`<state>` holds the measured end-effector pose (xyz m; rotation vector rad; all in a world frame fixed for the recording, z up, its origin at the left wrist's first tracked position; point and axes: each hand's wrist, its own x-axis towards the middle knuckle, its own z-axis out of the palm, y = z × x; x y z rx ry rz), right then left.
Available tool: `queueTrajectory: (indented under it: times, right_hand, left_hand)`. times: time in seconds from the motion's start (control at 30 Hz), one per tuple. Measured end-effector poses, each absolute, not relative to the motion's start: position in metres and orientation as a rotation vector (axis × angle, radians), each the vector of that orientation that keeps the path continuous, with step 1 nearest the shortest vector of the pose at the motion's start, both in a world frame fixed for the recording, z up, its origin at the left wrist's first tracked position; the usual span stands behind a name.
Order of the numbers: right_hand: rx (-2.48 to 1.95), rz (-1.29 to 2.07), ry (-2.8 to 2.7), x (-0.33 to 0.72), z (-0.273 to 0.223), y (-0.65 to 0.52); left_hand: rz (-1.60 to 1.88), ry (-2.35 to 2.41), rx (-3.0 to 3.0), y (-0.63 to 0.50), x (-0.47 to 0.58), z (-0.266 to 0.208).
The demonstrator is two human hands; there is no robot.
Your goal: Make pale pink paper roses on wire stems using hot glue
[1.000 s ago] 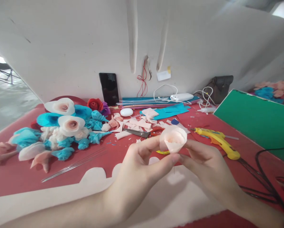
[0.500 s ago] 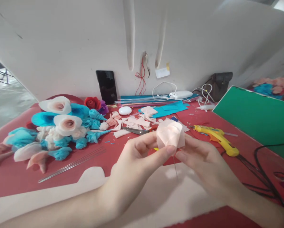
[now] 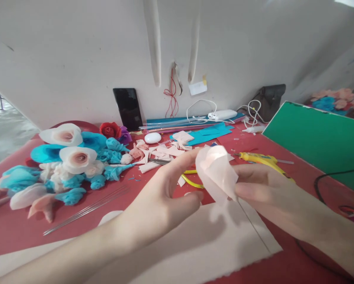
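Down low, a pale sheet (image 3: 171,248) lies on the red bench (image 3: 253,273), at 6 o'clock from the flower (image 3: 221,169). The left hand (image 3: 162,205) has its thumb and finger spread, with the thumb off the flower; I can't tell if a finger touches it. With its grip, the right hand (image 3: 271,197) pinches the flower low on its right side. The flower is up in the air, tipped, its thin stem (image 3: 254,227) poking to 5 o'clock. A glue gun (image 3: 259,158) lies near 3 o'clock, a flower heap (image 3: 76,161) at 9. Farther off, a phone (image 3: 128,109) leans on the wall (image 3: 238,51) at 10 o'clock.
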<state>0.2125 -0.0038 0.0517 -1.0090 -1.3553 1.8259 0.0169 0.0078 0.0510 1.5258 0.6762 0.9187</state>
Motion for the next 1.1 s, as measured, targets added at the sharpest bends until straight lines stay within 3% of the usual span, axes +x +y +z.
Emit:
queueTrajectory:
  times: [0.17, 0.53, 0.83, 1.1]
  right_hand:
    - [-1.123, 1.938, -1.436, 0.214, 0.053, -0.001]
    - [-1.117, 1.863, -1.625, 0.215, 0.053, -0.001]
    - [-1.228, 1.549, -1.967, 0.218, 0.053, 0.002]
    - [-1.164, 1.487, -2.086, 0.224, 0.052, 0.001]
  left_hand:
    - [0.815, 0.769, 1.79, 0.012, 0.012, 0.052]
    - [0.921, 0.813, 2.016, 0.01, 0.012, 0.05]
    - [0.998, 0.573, 2.513, 0.014, 0.01, 0.047]
    - [0.986, 0.486, 2.786, 0.015, 0.01, 0.05]
